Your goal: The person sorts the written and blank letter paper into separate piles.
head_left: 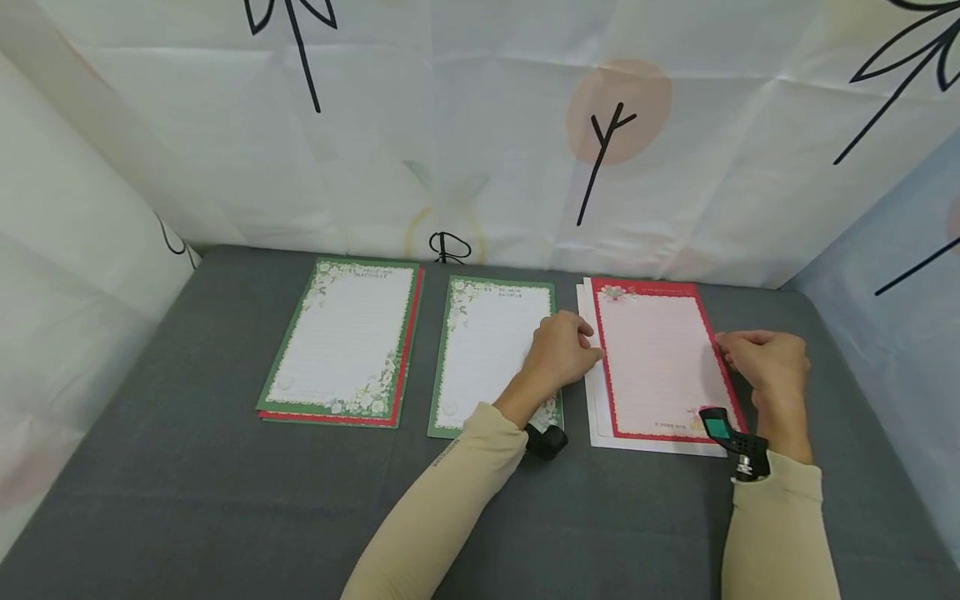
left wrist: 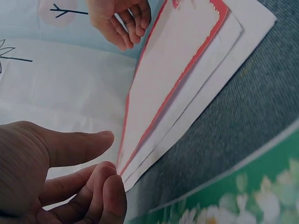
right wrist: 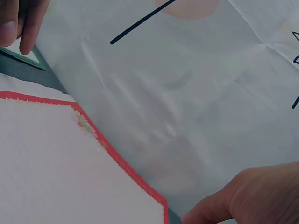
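A red-bordered sheet of letter paper [head_left: 660, 358] lies over white sheets [head_left: 598, 408], which stick out at its left and bottom edges. My left hand [head_left: 558, 354] is at the left edge of this stack. In the left wrist view its thumb [left wrist: 88, 147] stands apart from the bent fingers, with no paper between them. Beyond the opposite edge, my right hand [head_left: 772, 362] has its fingertips right at the red border. The left wrist view shows the right fingers [left wrist: 133, 21] loosely bent. Under my left forearm lies a green-bordered sheet [head_left: 487, 350], partly covered.
Farther left on the grey cloth [head_left: 225, 500] is another stack, topped by a green-bordered floral sheet [head_left: 341, 342] with a red edge showing beneath. A white patterned curtain [head_left: 495, 108] hangs behind the table, and more fabric [head_left: 67, 292] hangs at the sides.
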{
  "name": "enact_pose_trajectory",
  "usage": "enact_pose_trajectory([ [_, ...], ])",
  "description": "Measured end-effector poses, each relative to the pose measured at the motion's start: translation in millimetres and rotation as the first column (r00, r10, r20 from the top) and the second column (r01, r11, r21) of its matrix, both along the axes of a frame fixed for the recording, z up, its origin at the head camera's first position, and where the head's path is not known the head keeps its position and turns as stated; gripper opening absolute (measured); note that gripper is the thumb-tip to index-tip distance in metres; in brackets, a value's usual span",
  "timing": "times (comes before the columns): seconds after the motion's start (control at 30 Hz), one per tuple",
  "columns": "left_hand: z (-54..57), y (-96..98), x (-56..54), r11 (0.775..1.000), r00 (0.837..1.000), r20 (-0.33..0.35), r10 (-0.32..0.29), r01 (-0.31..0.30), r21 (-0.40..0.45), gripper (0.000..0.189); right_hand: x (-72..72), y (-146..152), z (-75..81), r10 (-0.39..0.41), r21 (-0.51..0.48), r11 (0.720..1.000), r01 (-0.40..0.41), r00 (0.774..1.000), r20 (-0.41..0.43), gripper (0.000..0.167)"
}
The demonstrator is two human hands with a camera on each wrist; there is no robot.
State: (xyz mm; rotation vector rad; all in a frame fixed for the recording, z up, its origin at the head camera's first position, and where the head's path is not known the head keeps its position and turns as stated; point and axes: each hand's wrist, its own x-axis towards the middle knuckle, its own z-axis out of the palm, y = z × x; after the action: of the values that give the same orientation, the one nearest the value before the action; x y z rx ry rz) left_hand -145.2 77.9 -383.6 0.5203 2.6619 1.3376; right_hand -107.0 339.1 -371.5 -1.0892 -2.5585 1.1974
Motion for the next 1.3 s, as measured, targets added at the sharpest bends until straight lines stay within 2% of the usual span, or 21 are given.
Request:
enact_pose_trajectory([
  [0.23, 1.2, -29.0, 3.2, 0.999, 1.000, 0.009, -0.002, 0.001, 0.044, 0.026, -0.1, -10, 4.5, 0.067, -0.022, 0.997, -0.067, 0.997, -0.024, 0.051],
  [0.4, 3.5, -53.6, 3.1, 0.997, 0.998, 0.020, 0.055, -0.056, 0.056, 0.028, 2.5, -32, 14.9, 0.154, -0.065, 0.986, -0.154, 0.988, -0.010, 0.055],
  [0.57, 5.0, -79.6, 0.2, 0.992, 0.994, 0.016, 0.108, -0.108, 0.057, 0.029, -1.2, -47, 14.8, 0.265, -0.037, 0.963, -0.267, 0.964, -0.034, 0.053],
  [0.9, 5.7, -126.0, -2.1, 0.979, 0.981, 0.020, 0.192, -0.193, 0.061, 0.031, -7.2, -85, 4.0, 0.473, 0.054, 0.881, -0.471, 0.872, -0.127, 0.041],
  [1.1, 3.9, -146.6, -4.8, 0.968, 0.972, 0.026, 0.235, -0.236, 0.084, 0.032, -9.9, -111, -3.4, 0.587, 0.040, 0.808, -0.588, 0.796, -0.151, 0.032],
  [1.3, 0.9, -160.7, -5.4, 0.961, 0.963, 0.027, 0.269, -0.271, 0.055, 0.033, -11.2, -136, -12.7, 0.649, -0.022, 0.747, -0.664, 0.737, -0.187, 0.025],
])
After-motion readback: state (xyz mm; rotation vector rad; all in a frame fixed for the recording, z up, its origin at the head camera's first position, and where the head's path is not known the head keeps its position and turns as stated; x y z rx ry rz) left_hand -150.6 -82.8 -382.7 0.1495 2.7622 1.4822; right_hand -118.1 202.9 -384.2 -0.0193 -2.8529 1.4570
